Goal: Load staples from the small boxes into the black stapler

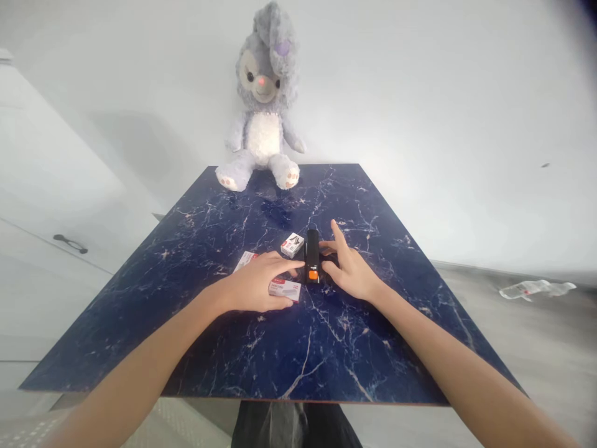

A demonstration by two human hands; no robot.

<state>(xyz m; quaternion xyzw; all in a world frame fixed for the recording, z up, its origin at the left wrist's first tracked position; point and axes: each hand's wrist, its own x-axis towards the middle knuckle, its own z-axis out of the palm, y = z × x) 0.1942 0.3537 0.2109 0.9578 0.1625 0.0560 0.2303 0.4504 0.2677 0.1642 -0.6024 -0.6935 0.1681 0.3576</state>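
A black stapler [311, 254] with an orange end lies on the dark blue marbled table [289, 348], pointing away from me. My right hand [349, 269] rests beside it, fingers stretched out, thumb and fingertips touching its right side. My left hand [259, 283] lies flat, fingers extended, over a small white staple box [285, 290] just left of the stapler. A second staple box [292, 244] sits tilted behind my left fingertips. A third box [245, 259] peeks out at the left of that hand.
A grey and white plush rabbit [263, 106] sits at the table's far edge against the white wall. A clear plastic bottle [534, 289] lies on the floor at right. A white cabinet with a dark handle [69, 243] stands at left.
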